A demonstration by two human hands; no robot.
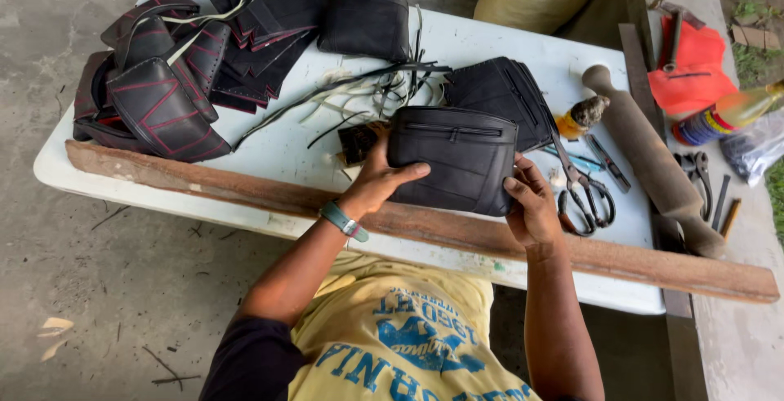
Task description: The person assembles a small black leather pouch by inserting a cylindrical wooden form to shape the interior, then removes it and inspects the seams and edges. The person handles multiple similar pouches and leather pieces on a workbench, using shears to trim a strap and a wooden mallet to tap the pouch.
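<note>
While both hands, left hand [377, 174] and right hand [529, 205], gripped the black pouch [457, 164] by its ends, the scissors [581, 193] just beside the right hand looked liable to be knocked off the table [278, 152].

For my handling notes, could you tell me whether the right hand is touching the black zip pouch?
Touching: the head view shows the right hand with its fingers pressed on the black zip pouch's right edge.

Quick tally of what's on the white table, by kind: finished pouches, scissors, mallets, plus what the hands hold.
Black zippered leather pouches: 3, one held by both hands, one behind it, one at the back
Black-handled scissors: 1
Long wooden mallet: 1
Total: 5
Stacked cut pieces on the left overlap too much to count.
</note>
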